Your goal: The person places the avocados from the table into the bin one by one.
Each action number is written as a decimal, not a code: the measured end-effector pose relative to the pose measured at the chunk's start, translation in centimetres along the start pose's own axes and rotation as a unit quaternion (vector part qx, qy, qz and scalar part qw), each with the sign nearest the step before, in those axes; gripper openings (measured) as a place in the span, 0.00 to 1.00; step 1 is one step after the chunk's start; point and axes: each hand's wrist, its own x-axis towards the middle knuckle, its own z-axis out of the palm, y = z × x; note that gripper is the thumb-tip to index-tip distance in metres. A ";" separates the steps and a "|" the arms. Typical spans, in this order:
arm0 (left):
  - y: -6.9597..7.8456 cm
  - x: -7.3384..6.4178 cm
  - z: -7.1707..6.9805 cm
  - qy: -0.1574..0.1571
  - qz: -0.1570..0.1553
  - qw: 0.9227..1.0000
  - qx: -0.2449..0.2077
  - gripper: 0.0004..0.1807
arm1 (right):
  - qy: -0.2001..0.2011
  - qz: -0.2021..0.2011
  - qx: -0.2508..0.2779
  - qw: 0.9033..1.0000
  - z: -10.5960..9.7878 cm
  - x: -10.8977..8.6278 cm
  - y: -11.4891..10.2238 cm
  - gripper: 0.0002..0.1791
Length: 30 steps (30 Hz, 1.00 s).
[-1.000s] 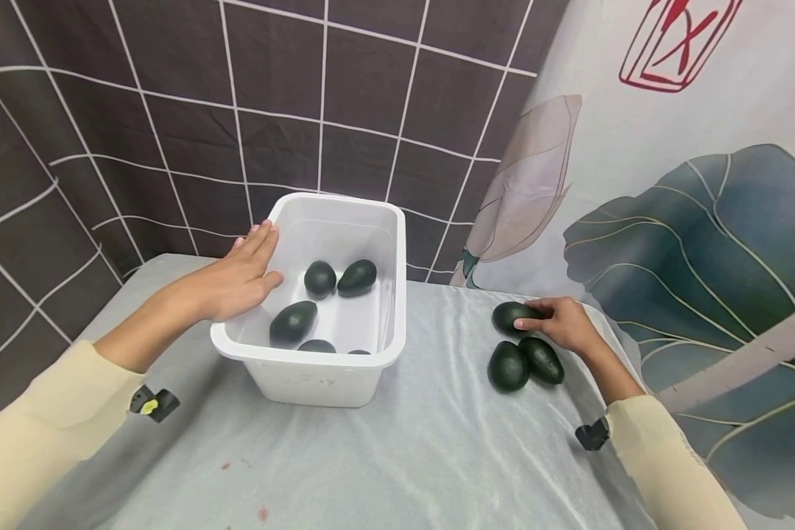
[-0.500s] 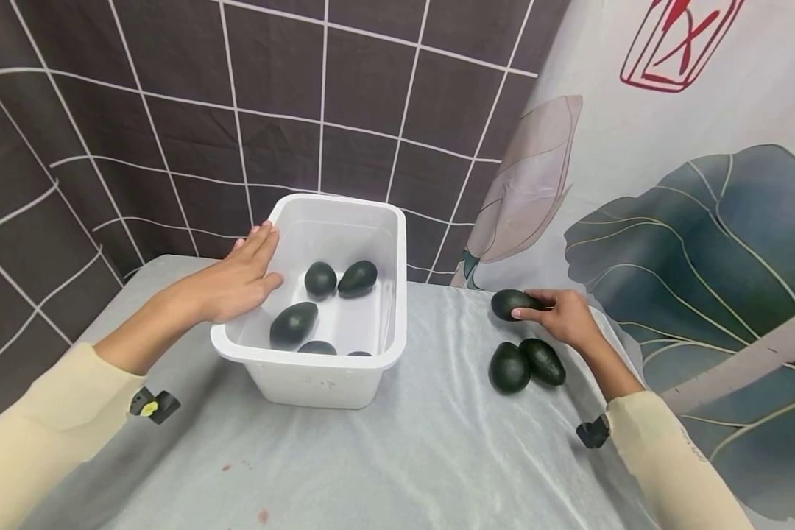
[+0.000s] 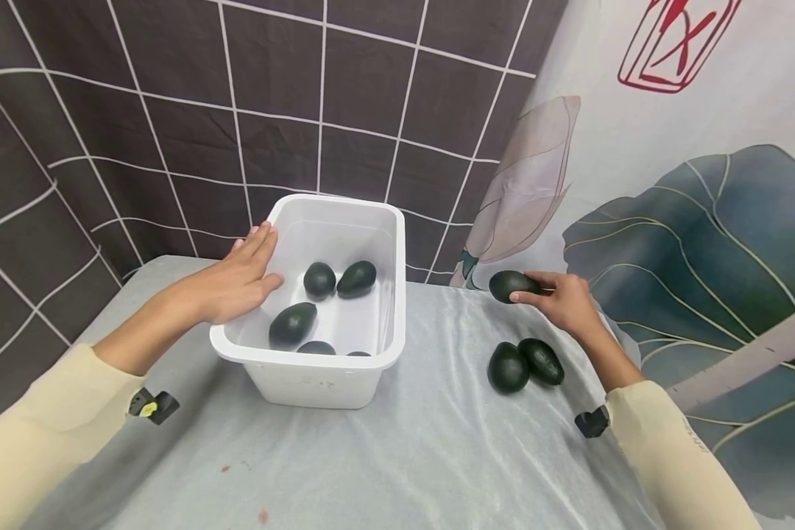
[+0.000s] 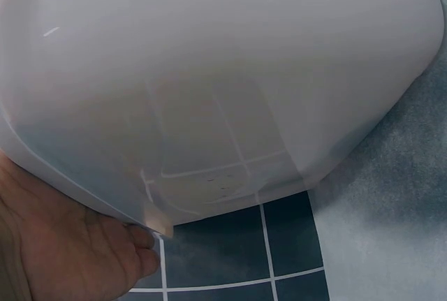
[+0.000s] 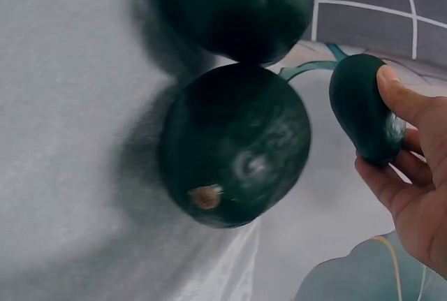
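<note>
My right hand (image 3: 565, 300) pinches a dark green avocado (image 3: 509, 286) between thumb and fingers. In the right wrist view that avocado (image 5: 357, 105) is held up at the right, narrow end toward the palm. Two more avocados lie side by side on the cloth below the hand, a rounder one (image 3: 508, 367) and a longer one (image 3: 542, 361). My left hand (image 3: 235, 282) rests flat along the left rim of a white plastic tub (image 3: 400, 294), fingers straight, thumb over the inner side. Seen from its wrist, the left hand (image 4: 77, 252) touches the outside of the tub.
Inside the tub lie several avocados (image 3: 294, 324), some partly hidden by the near wall. A grey cloth (image 3: 384, 464) covers the table. Behind it hang a dark curtain (image 3: 278, 96) with white grid lines and a pale sheet (image 3: 609, 147) with a leaf print.
My right hand has lifted the avocado up and away from the two others, toward the far edge of the cloth. The left hand and the tub have stayed in place.
</note>
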 end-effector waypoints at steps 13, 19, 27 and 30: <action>-0.1 -0.2 0.1 -0.003 0.002 1.000 0.001 0.46 | 0.015 -0.005 0.001 1.000 -1.3 0.7 -2.9 0.38; -0.1 -0.1 0.1 -0.001 0.008 1.000 0.002 0.44 | 0.032 -0.015 0.014 0.999 -2.0 1.1 -4.0 0.37; -0.1 -0.2 0.0 -0.006 0.006 1.000 0.004 0.44 | 0.047 -0.031 0.011 0.998 -2.7 1.8 -5.4 0.35; 0.0 -0.1 -0.1 -0.006 0.006 1.000 0.004 0.44 | 0.047 -0.033 0.011 0.998 -2.8 1.9 -6.0 0.35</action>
